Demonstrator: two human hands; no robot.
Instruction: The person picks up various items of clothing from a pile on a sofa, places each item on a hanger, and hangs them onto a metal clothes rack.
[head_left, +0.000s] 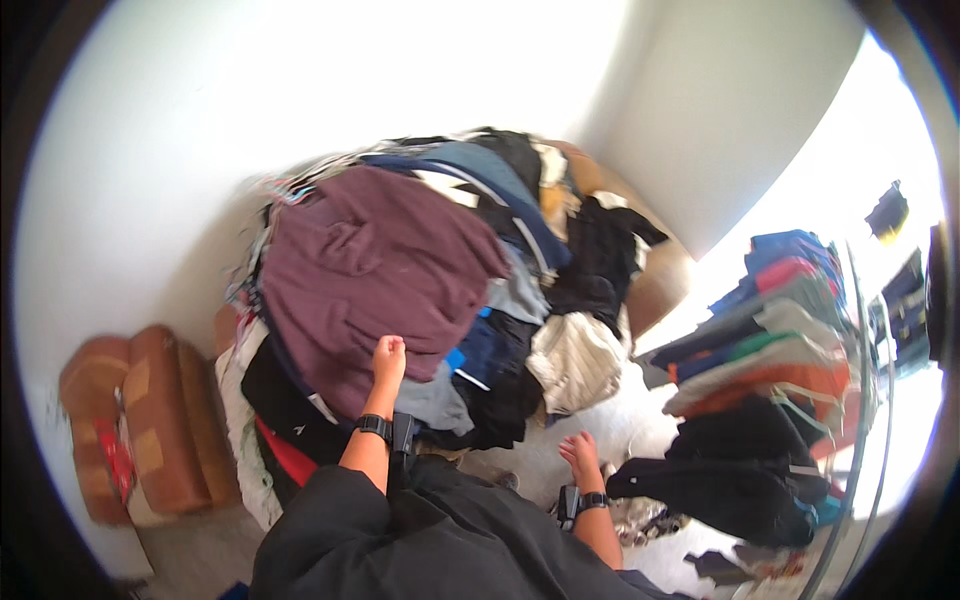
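A maroon garment (390, 255) lies spread over the left part of a large heap of clothes. My left hand (389, 360) is over its lower edge, fingers partly curled; whether it touches or grips the cloth is unclear. My right hand (580, 454) is lower right, held above the floor with fingers apart and nothing in it. Just above that hand, a cream knitted garment (577, 364) hangs at the heap's edge. Dark garments (600, 255) and a blue one with a white stripe (487, 180) lie behind the maroon cloth.
A brown patterned armchair (161, 427) stands at the left by a white wall (187, 112). On the right, a metal rack (859, 390) holds many hung clothes, with a black garment (720, 480) nearest me. Shoes (645, 521) lie on the floor beneath.
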